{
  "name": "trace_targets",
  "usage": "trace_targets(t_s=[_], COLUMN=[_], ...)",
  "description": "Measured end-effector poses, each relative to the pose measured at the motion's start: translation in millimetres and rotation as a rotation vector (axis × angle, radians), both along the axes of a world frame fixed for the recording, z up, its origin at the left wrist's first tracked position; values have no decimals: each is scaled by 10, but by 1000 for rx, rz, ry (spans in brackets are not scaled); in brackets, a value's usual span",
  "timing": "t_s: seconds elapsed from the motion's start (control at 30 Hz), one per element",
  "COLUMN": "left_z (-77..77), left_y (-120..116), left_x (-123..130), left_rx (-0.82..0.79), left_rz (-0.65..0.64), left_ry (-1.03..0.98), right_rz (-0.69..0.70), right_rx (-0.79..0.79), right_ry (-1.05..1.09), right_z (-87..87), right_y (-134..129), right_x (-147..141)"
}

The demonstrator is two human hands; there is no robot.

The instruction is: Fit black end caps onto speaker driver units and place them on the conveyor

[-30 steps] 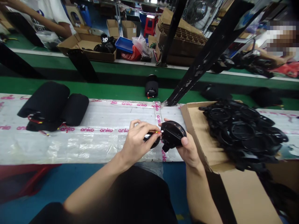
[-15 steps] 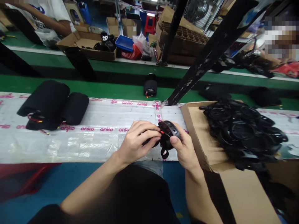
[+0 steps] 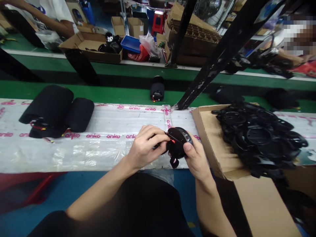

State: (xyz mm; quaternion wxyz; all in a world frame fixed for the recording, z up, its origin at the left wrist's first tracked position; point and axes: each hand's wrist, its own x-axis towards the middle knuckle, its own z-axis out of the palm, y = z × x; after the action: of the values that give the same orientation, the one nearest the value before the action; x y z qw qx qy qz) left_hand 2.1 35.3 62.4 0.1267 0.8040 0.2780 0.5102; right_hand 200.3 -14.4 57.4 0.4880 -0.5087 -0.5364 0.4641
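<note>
The word "anko" repeats in pink lower-case letters along clear tape (image 3: 93,136) on the pale, plastic-covered surface (image 3: 118,121); one strip runs crosswise, its letters turned sideways, just beyond the hands. Over this surface, left of an open cardboard box (image 3: 206,138), a rounded black part (image 3: 179,146) is held up between both hands. The right hand (image 3: 197,159) grips its outer side, thumb on the near face; the left hand (image 3: 146,148) has its fingertips pinched close at the opposite edge, beside a small orange-red piece (image 3: 173,141). A second dark piece (image 3: 161,149) shows beneath the left fingers, mostly hidden, and whether they hold it I cannot tell. No lettering can be made out on the black part. The box carries a heap of black plastic parts (image 3: 259,138). At left lie black cloth-covered cylinders (image 3: 53,105) with red and yellow wires; another such cylinder (image 3: 157,88) sits on the green strip (image 3: 118,93) beyond. Across it, a co-worker's white shirt (image 3: 53,14) bears dark print too blurred to read.
</note>
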Motion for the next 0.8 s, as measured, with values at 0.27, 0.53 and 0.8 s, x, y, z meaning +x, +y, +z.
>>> trace_targets(t_s=[0.27,0.53,0.8], left_z=[-11,-73,-155], left_y=[39,67,33], left_x=[42,-45,-38], left_rx=[53,24,-35], left_rz=[-37,-69,-30], left_ry=[14,-62,-114], right_rz=[-2,-8,18], right_rx=[-24,-28,-99], right_ry=[47,101,167], right_z=[1,57,124], right_y=[-4,1,0], right_x=[11,-51,-67])
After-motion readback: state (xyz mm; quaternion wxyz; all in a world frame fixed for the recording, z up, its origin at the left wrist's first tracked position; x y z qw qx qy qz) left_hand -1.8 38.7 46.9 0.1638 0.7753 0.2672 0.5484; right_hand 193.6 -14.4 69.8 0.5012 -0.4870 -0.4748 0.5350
